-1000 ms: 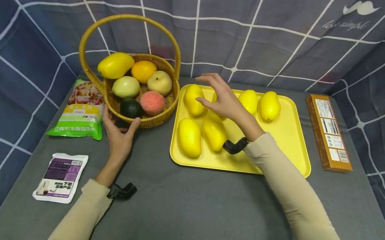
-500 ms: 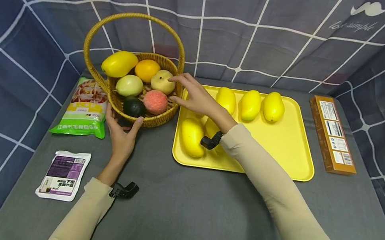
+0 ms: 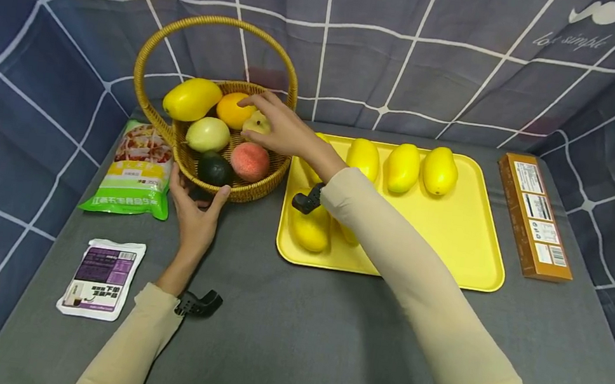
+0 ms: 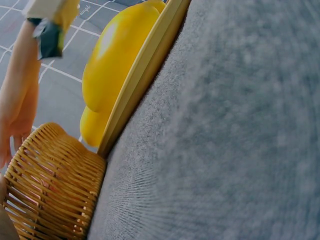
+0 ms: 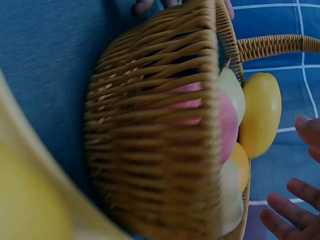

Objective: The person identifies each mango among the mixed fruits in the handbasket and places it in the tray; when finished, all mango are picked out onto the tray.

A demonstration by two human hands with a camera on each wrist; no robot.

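My left hand (image 3: 194,220) holds the front of the wicker basket (image 3: 252,193), its thumb at the rim and its fingers at the wall. My right hand (image 3: 283,126) reaches over the basket's right side with nothing in it; the right wrist view shows its fingers (image 5: 285,215) spread and apart from the fruit. The basket holds a yellow mango (image 3: 192,100), an orange (image 3: 231,109), a pale round fruit (image 3: 257,123) partly hidden by the right hand, a pale green fruit (image 3: 207,134), a peach (image 3: 250,161) and a dark avocado (image 3: 215,169).
Right of the basket lies a yellow tray (image 3: 449,260) with several mangoes (image 3: 402,168), some under the right arm. A brown box (image 3: 535,217) sits at far right. Left are a green food bag (image 3: 133,174) and a white-purple pouch (image 3: 101,279). Grid-patterned curtains (image 3: 358,64) enclose the table.
My right hand has moved left from above the tray's mangoes to over the basket. The left hand stays at the basket's front, and the view has shifted slightly.
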